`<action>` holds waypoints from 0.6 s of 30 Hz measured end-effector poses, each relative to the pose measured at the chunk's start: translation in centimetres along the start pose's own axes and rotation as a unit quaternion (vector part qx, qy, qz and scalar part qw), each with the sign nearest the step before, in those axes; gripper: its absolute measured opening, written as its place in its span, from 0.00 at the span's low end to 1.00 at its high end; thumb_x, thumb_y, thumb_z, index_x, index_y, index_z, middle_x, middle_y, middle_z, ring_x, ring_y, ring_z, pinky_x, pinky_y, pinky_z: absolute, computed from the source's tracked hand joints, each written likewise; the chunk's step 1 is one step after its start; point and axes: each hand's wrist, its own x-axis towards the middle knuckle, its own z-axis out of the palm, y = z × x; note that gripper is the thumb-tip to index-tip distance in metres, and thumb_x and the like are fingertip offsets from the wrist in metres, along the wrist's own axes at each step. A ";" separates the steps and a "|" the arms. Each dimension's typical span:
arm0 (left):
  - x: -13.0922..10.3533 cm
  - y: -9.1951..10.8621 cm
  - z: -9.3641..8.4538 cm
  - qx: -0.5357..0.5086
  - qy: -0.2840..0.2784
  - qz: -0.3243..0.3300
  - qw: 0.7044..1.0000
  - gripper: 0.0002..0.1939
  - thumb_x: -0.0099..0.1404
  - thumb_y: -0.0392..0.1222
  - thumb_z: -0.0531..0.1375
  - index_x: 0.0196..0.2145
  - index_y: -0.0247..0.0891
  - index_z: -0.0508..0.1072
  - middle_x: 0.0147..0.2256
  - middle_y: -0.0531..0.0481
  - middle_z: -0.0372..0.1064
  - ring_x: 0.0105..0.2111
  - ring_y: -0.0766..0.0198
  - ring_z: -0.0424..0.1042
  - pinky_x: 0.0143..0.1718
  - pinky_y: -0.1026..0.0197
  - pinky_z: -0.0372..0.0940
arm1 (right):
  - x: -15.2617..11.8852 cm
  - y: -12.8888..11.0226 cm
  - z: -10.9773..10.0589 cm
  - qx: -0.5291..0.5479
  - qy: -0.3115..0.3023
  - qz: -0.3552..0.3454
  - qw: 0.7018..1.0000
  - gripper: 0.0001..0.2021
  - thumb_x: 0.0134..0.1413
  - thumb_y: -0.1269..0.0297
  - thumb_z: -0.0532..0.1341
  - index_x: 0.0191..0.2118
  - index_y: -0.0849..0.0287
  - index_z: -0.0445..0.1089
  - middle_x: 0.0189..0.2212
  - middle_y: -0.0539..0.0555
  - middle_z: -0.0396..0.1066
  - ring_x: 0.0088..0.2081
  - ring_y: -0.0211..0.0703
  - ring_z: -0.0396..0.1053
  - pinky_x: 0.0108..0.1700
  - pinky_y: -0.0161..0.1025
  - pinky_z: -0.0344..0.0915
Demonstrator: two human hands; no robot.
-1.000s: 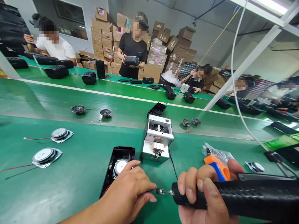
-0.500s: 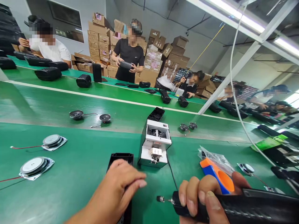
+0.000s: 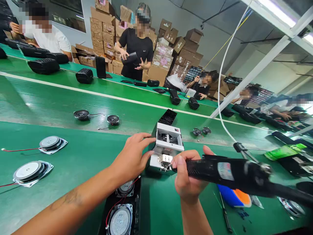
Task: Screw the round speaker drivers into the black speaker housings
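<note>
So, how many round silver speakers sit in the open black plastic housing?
2 visible: the far speaker by the left forearm, the near speaker lower in frame. The forearm may hide more.

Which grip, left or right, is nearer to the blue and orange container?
Right. The right grip, around the black electric screwdriver, is left of the container in the picture; the left grip is farther left, beside the white machine.
</note>
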 end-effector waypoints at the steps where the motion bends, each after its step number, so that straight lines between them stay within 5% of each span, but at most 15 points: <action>1: -1.6 -0.3 -0.5 -0.003 0.001 -0.009 1.000 0.21 0.78 0.36 0.63 0.65 0.47 0.78 0.66 0.42 0.76 0.69 0.46 0.73 0.72 0.35 0.68 | -0.2 0.1 0.0 0.000 -0.008 0.011 1.000 0.28 0.75 0.71 0.67 0.71 0.44 0.60 0.34 0.42 0.72 0.28 0.40 0.71 0.36 0.40 0.75; 9: -10.9 -2.7 -3.1 -0.048 0.029 -0.138 0.989 0.17 0.82 0.55 0.62 0.64 0.59 0.79 0.72 0.48 0.71 0.71 0.43 0.71 0.71 0.34 0.71 | -1.5 -0.6 -0.2 -0.002 0.002 0.121 0.993 0.29 0.75 0.68 0.69 0.72 0.49 0.59 0.31 0.41 0.70 0.25 0.38 0.67 0.30 0.36 0.71; 15: -14.4 -2.4 -2.0 -0.110 0.038 -0.180 0.977 0.16 0.83 0.54 0.60 0.62 0.60 0.81 0.74 0.50 0.67 0.75 0.43 0.67 0.73 0.32 0.69 | -2.7 -3.5 0.2 0.029 0.026 0.174 0.984 0.34 0.75 0.65 0.71 0.76 0.45 0.56 0.28 0.40 0.69 0.23 0.38 0.66 0.29 0.36 0.71; 18: -15.7 -2.2 -1.5 -0.128 -0.017 -0.154 0.980 0.20 0.82 0.51 0.63 0.67 0.64 0.76 0.81 0.52 0.56 0.80 0.41 0.58 0.77 0.28 0.63 | -2.6 -5.9 0.7 0.067 0.046 0.181 0.980 0.32 0.75 0.68 0.69 0.75 0.39 0.59 0.27 0.39 0.67 0.22 0.38 0.64 0.27 0.34 0.70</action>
